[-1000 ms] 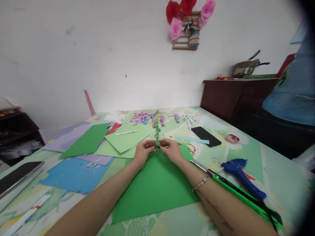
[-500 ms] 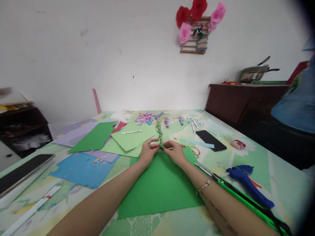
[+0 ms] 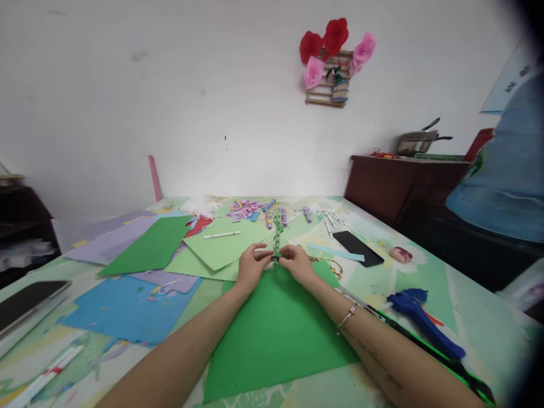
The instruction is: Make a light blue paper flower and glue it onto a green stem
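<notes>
A narrow light-green paper strip with dark dots (image 3: 277,233) stands upright between my hands, with a thin green curl beside its upper part. The fingertips of my left hand (image 3: 250,267) pinch its lower end from the left. From the right, the thumb and fingers of my right hand (image 3: 298,265) close on the same end. Something small and dark shows at the fingertips, too small to name. Below both hands lies a green sheet (image 3: 276,340). Gold-handled scissors (image 3: 334,265) rest just beyond my right hand, partly hidden.
Coloured paper sheets (image 3: 144,309) lie to the left, with a phone (image 3: 32,300) and markers (image 3: 53,371). On the right are a black phone (image 3: 357,248), a blue glue gun (image 3: 425,320) and a green-edged cutter (image 3: 446,351). Paper scraps (image 3: 244,209) lie at the back.
The camera view has tilted up and shifted slightly. Both hands keep hold of the dotted strip, whose lower end now shows a little below the fingertips.
</notes>
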### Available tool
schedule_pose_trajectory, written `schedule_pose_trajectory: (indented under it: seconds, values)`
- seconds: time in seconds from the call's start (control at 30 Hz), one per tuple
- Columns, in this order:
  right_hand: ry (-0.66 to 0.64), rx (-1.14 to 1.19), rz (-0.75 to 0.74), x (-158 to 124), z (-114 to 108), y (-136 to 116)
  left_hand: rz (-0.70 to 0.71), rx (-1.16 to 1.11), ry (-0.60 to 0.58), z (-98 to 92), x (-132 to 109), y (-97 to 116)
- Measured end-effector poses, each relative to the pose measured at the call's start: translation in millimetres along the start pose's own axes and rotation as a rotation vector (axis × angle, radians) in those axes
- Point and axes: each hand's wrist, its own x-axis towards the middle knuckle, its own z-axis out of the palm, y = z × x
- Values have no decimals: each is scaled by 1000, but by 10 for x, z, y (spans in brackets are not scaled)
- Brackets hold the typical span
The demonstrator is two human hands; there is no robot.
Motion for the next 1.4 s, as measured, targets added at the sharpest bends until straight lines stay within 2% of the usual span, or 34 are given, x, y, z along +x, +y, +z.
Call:
schedule_pose_trajectory:
  seconds: [0.17, 0.27, 0.37, 0.57, 0.77, 1.17, 1.4]
  values:
    - [44, -96, 40, 439, -42, 98, -14, 53, 106, -70, 96, -75]
    - [34, -142, 53, 687, -47, 182, -22, 73, 111, -87, 124, -112]
    - [18, -180, 55, 815, -27, 280, -17, 81, 84, -76, 130, -123]
    - [-4, -266, 58, 839, -18, 446, -20, 137, 43, -47, 138, -116]
    - [-8, -314, 47, 848, -33, 505, -10, 232, 8, -41, 110, -57]
    - [34, -278, 0, 784, -64, 383, 40, 321, 6, -47, 105, -64]
    - [67, -320, 114, 841, 10, 356, 35, 294, 0, -49, 110, -71]
